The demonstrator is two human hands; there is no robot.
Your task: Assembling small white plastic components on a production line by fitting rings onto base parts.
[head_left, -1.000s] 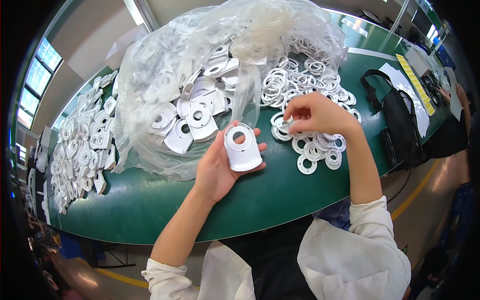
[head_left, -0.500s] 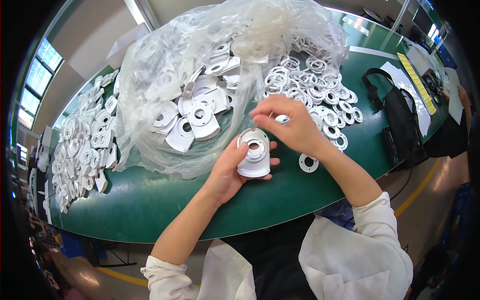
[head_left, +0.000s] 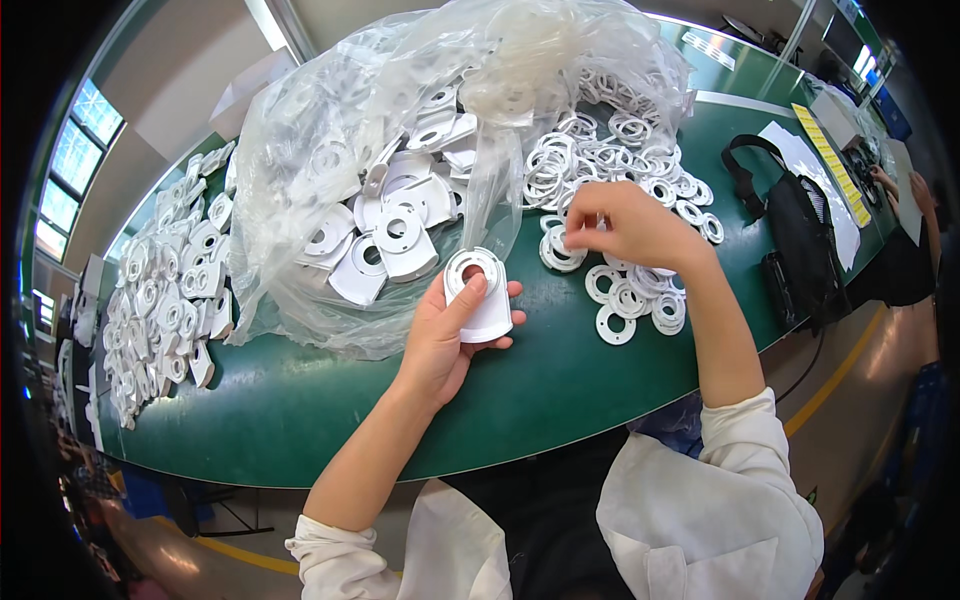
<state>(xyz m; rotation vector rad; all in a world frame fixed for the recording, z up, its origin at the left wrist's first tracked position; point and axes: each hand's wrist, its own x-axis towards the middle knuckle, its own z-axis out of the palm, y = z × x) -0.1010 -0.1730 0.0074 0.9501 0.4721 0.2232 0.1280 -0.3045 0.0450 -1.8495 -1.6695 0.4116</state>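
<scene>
My left hand point(head_left: 437, 335) is closed around a white plastic plate point(head_left: 486, 322) with a rounded top and a round hole. Its thumb presses beside the hole, where a white ring shape point(head_left: 458, 266) surrounds the opening; whether that is a separate piece I cannot tell. My right hand point(head_left: 632, 226) hovers low over the loose white rings point(head_left: 627, 300), thumb and fingers curled together at the edge of a few rings point(head_left: 560, 250). What its fingertips pinch, if anything, is hidden.
A large clear plastic bag point(head_left: 300, 150) with several similar white plates lies on the green table point(head_left: 400, 440). More plates point(head_left: 165, 310) are heaped at the left. A black bag point(head_left: 805, 235) and white papers point(head_left: 845, 235) lie right; another person's arm point(head_left: 925, 200) shows at the far right.
My right hand has moved right, away from the held plate and over the rings. My left hand has shifted slightly left and up with the plate, its thumb now lying at the hole.
</scene>
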